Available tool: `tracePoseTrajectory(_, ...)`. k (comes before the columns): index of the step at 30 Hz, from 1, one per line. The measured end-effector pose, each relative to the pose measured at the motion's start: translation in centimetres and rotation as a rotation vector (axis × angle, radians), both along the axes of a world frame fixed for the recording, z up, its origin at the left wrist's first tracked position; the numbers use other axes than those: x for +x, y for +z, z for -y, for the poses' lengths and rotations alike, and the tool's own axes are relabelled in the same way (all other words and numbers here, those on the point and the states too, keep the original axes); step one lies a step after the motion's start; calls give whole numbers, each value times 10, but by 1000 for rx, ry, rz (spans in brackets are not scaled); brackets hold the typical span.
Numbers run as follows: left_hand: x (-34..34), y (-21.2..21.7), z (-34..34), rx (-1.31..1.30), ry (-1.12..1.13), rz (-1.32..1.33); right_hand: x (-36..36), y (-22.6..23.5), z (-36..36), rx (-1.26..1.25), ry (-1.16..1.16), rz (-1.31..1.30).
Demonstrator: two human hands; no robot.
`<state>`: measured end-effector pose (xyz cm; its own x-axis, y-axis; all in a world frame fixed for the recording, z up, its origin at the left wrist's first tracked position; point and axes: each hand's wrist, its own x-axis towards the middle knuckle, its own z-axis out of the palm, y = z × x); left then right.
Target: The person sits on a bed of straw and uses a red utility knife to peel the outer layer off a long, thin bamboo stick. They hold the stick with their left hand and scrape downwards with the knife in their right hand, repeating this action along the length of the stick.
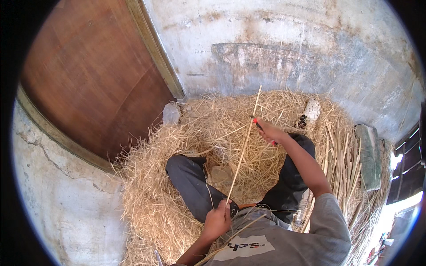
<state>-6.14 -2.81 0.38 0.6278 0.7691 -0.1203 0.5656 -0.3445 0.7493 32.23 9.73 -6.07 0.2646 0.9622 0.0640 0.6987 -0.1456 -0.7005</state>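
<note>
A long pale strip (pixel 243 153), like split bamboo or cane, slants up from my lap toward the wall. Its lower end is in the closed fingers of my left hand (pixel 217 220), low in front of my belly. Out over the straw, my right hand (pixel 269 131) is closed round a slim red-and-black hand tool (pixel 256 122). The tool's dark tip meets or lies very close to the upper part of the strip; whether it is a knife or another cutter I cannot tell. Another thin strip (pixel 242 228) lies across my grey shirt.
Loose straw-like shavings (pixel 159 190) heap around my bent legs. At right lie a bundle of long strips (pixel 339 155) and a greenish-grey block (pixel 368 157). A pale perforated shoe (pixel 313 109) and a clear plastic bag (pixel 171 114) are near the stained wall (pixel 284 40). A brown door (pixel 97 75) stands left.
</note>
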Motion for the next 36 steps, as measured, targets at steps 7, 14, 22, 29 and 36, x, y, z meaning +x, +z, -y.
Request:
tracePoseTrajectory(7, 1, -6, 7, 44, -56, -39, 34, 9, 11, -39, -60, 758)
tracePoseTrajectory(14, -9, 17, 20, -207, -104, -4, 142, 5, 16, -110, -280, 902)
tracePoseTrajectory(22, -14, 26, 22, -278, -93, -71, 148, 21, 1, -95, -156, 895)
tracePoseTrajectory(29, -24, 47, 10, -109, -117, 90, 179, 42, -25, -88, -189, 908)
tracePoseTrajectory(36, -31, 50, -5, -275, -72, -9, 185, 46, -22, -137, -191, 915)
